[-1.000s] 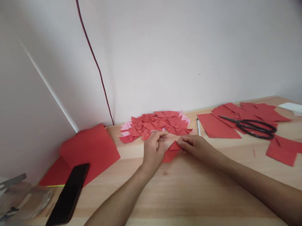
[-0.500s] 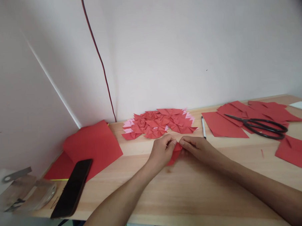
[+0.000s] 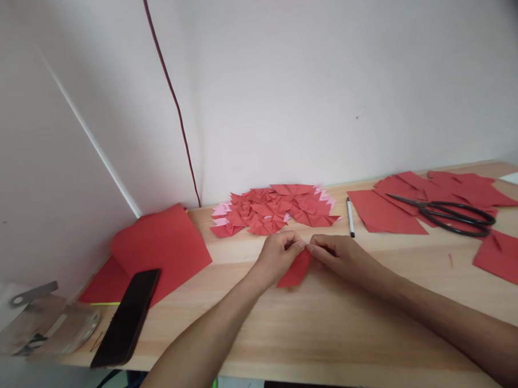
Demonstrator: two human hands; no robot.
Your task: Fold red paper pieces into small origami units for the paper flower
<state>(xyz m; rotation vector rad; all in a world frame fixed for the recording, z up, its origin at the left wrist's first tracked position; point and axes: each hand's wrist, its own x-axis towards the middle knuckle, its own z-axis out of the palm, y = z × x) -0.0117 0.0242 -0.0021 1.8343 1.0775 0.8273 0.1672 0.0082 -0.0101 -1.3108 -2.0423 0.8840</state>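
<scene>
A small folded piece of red paper (image 3: 295, 271) is between my hands, low over the middle of the table. My left hand (image 3: 280, 255) pinches its upper edge between thumb and fingers. Close beside it, my right hand (image 3: 333, 251) is closed in a pinch at the paper's upper right corner, the fingertips of both hands nearly touching. Part of the paper is hidden behind my left hand. Just beyond my hands lies a spread of folded red and pink paper pieces (image 3: 270, 208).
Black-handled scissors (image 3: 453, 215) rest on cut red sheets (image 3: 384, 212) at the right, beside a marker (image 3: 350, 217). At the left are large red sheets (image 3: 167, 244), a black phone (image 3: 127, 317) and a clear container (image 3: 71, 328). The wooden table (image 3: 334, 345) meets a wall behind.
More of the red paper now shows below my left hand, its lower end pointing further to the left. Both hands stay pinched together, and the view has shifted slightly.
</scene>
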